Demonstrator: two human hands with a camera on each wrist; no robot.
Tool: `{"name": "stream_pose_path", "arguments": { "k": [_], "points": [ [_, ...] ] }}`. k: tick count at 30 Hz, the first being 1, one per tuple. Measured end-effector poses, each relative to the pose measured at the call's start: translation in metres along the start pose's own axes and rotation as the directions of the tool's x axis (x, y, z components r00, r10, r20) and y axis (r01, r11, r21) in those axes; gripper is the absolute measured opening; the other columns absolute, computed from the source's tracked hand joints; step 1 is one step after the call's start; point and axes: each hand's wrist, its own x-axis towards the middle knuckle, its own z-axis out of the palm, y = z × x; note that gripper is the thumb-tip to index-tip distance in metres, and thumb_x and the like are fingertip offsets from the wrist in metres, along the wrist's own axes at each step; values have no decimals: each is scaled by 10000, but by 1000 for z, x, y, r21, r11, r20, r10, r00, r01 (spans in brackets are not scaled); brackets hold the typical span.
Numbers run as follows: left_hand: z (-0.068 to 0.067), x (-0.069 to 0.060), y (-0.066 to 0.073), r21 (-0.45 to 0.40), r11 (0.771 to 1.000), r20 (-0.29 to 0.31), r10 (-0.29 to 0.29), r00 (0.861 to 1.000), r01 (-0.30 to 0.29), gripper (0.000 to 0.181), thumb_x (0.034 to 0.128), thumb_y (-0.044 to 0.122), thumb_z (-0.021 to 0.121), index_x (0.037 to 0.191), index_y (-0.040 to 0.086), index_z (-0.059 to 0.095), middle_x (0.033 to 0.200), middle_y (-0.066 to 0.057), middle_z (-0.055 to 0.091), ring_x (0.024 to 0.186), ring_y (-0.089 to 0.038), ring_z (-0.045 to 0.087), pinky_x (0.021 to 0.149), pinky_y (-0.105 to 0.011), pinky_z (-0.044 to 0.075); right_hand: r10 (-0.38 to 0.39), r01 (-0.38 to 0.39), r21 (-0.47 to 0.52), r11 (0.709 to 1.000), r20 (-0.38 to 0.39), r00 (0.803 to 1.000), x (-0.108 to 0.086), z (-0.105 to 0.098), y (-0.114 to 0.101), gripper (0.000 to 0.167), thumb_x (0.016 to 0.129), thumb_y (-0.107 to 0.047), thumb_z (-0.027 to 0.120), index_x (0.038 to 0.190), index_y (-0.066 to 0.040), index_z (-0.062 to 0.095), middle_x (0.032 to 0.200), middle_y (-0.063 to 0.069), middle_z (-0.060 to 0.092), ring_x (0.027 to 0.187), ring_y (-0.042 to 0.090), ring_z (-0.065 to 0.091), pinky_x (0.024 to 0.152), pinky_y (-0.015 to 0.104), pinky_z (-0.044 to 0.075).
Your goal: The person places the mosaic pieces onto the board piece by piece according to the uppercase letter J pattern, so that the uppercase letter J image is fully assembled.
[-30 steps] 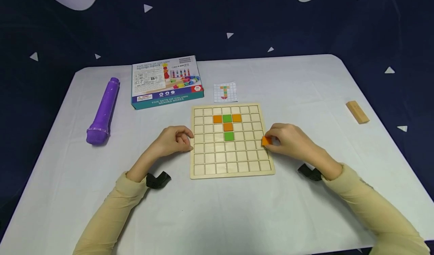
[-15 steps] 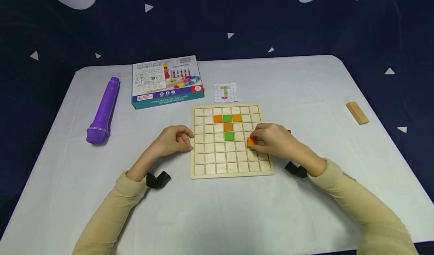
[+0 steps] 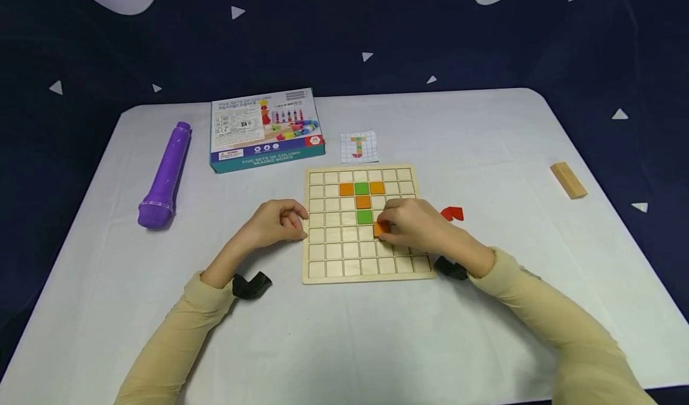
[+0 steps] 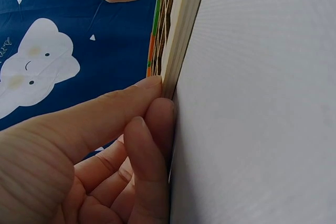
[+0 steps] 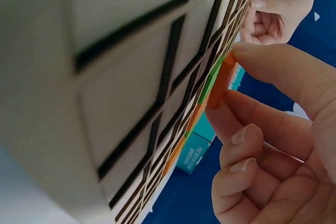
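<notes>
A wooden grid board (image 3: 316,268) lies flat, with orange tiles (image 3: 347,189) and green tiles (image 3: 365,216) in some of its squares. With thumb and fingertips my left hand (image 3: 274,222) holds its left edge; the left wrist view has the thumb tip (image 4: 150,82) against the rim. Over the board's right half, my right hand (image 3: 417,222) pinches an orange tile (image 3: 381,230) between thumb and fingers. That tile (image 5: 223,80) appears tilted in the right wrist view, just right of and below the lower green tile. Red pieces (image 3: 453,213) lie right of the board, partly behind the right hand.
Behind the board lies a small pattern card (image 3: 359,147) with a coloured J-like figure. A cardboard box (image 3: 266,131) and a purple microphone (image 3: 165,174) are farther left. One wooden block (image 3: 568,180) sits far right. Black wrist straps (image 3: 251,285) show below both wrists.
My right hand has moved left from the board's right edge toward its middle, carrying the orange tile. Red pieces have come into view behind it. The left hand has stayed put.
</notes>
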Motion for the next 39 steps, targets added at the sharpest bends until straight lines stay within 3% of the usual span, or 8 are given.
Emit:
{"name": "stream_pose_path", "arguments": {
  "k": [6, 13, 21, 39],
  "points": [
    [0, 0, 0, 3, 1000, 1, -4, 1000, 4, 293, 750, 67, 741, 1003, -4, 613, 733, -70, 648, 547, -70, 507, 570, -217, 426, -38, 39, -20, 999, 20, 999, 7, 2, -5, 128, 736, -185, 758, 779, -85, 692, 721, 0, 610, 619, 72, 497, 588, 230, 437],
    [0, 0, 1, 4, 1000, 1, -8, 1000, 8, 290, 748, 62, 741, 1002, -2, 615, 733, -68, 648, 549, -72, 510, 569, -215, 428, -19, 21, -27, 999, 90, 996, 13, 4, -11, 132, 758, -198, 754, 811, -87, 708, 763, 3, 633, 648, 84, 527, 613, 242, 474],
    [0, 0, 2, 9, 1000, 0, -17, 1000, 17, 294, 747, 61, 741, 1005, -1, 614, 733, -70, 646, 549, -74, 507, 564, -211, 423, -35, 43, -88, 995, 88, 996, 17, 6, -14, 137, 759, -223, 760, 814, -114, 698, 753, -13, 607, 617, 80, 522, 554, 245, 459],
    [0, 0, 2, 5, 1000, -2, -2, 1000, 2, 288, 748, 61, 739, 1000, -4, 614, 732, -70, 646, 545, -67, 501, 564, -211, 421, -38, 45, -65, 997, 112, 993, 21, 7, -17, 147, 777, -221, 753, 859, -103, 719, 781, 0, 626, 636, 85, 555, 571, 230, 477]
  ]
}}
